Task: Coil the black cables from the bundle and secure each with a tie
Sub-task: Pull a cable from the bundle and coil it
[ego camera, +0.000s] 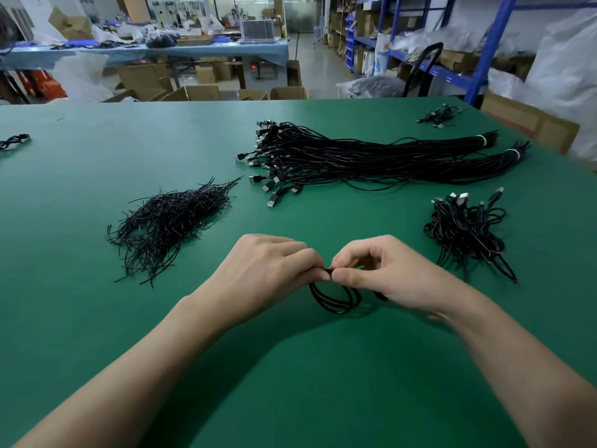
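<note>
A coiled black cable (336,302) hangs in loops between my two hands, just above the green table (290,367). My left hand (268,270) pinches the top of the coil with curled fingers. My right hand (381,273) pinches the same spot from the right, fingertips nearly touching the left ones; a tie there is too small to make out. The long bundle of black cables (371,156) with USB plugs lies behind. A heap of black twist ties (161,221) lies to the left. A pile of coiled cables (468,231) sits to the right.
A few more cables (441,116) lie at the far right of the table and one small coil (13,142) at the left edge. Cardboard boxes (529,124) stand by the right edge. Blue shelving (484,59) and another worktable (145,53) are beyond.
</note>
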`<state>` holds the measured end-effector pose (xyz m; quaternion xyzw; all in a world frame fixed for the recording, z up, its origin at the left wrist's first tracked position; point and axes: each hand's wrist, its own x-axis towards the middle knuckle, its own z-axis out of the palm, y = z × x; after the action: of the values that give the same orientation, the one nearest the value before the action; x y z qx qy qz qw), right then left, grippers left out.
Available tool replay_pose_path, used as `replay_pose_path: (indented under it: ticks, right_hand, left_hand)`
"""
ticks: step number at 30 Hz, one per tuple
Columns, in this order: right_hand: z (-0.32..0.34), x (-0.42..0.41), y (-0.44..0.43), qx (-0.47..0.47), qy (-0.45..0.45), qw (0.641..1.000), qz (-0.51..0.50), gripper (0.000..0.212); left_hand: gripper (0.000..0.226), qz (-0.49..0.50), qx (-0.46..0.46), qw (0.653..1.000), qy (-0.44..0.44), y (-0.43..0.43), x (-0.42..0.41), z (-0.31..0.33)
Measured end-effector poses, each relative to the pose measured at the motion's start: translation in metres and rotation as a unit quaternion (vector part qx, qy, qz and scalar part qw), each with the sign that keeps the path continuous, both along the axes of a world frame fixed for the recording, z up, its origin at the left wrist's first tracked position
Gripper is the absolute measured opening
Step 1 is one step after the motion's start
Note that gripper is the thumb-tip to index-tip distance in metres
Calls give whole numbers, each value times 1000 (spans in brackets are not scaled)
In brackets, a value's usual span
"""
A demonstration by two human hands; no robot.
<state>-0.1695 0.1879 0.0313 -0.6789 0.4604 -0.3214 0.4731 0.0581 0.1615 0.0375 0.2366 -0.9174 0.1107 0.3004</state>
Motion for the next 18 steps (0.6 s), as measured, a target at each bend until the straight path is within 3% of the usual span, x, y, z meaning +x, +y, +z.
replay_pose_path:
  ticks: [4, 6, 9, 12, 18]
  right_hand:
    - [-7, -8, 2, 131, -54, 987, 80, 31]
    - [-8, -9, 5, 206, -94, 962, 150, 57]
    - [-3, -5, 9, 263, -121, 927, 240, 70]
    - [-2, -1, 13, 245, -124, 933, 231, 67]
    - [-9, 5, 17, 183, -88, 966, 162, 43]
  left_hand:
    - [28, -18, -34, 999, -5, 6, -2, 5]
    - [26, -22, -56, 998, -2, 8, -2, 9]
    - [21, -24, -88, 996, -3, 10, -1, 14]
    - [19, -29, -109, 994, -6, 10, 2, 17]
    - [25, -28, -132, 990, -37, 6, 9, 13]
